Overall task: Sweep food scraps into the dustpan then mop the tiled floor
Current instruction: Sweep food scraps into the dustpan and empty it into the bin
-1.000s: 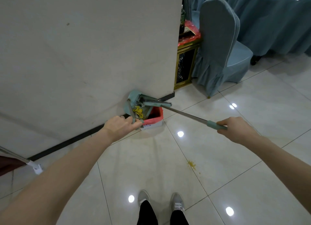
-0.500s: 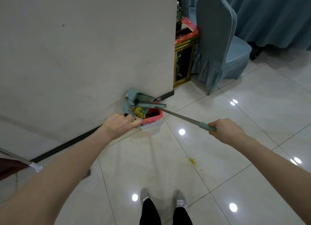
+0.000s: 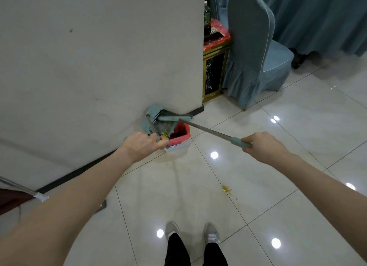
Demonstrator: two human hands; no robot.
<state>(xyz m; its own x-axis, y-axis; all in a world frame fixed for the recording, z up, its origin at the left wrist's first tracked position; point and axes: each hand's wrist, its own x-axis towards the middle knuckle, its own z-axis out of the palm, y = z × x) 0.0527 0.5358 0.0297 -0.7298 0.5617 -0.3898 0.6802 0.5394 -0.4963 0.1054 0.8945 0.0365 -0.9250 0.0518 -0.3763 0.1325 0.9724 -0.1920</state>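
Note:
My left hand (image 3: 142, 143) grips the handle of a teal dustpan (image 3: 152, 116), which is tilted up against the wall over a small bin lined with a red bag (image 3: 181, 133). Yellow food scraps (image 3: 164, 135) sit at the pan's lip by the bin. My right hand (image 3: 262, 146) grips the teal sleeve of a broom's metal handle (image 3: 208, 129); the broom head (image 3: 174, 118) lies across the dustpan's mouth. A yellow smear of scraps (image 3: 227, 189) remains on the tiled floor in front of me.
A white wall (image 3: 99, 57) fills the left. A gold-framed cabinet (image 3: 213, 76) and a blue-covered chair (image 3: 256, 53) stand behind the bin, with a blue-draped table (image 3: 327, 17) further back. A metal pole with a white fitting (image 3: 39, 196) leans at the left. My shoes (image 3: 192, 232) are below.
The dustpan has tipped further over the bin and most yellow scraps have slid out of it. The broom head has shifted slightly across the pan; both hands keep their grips.

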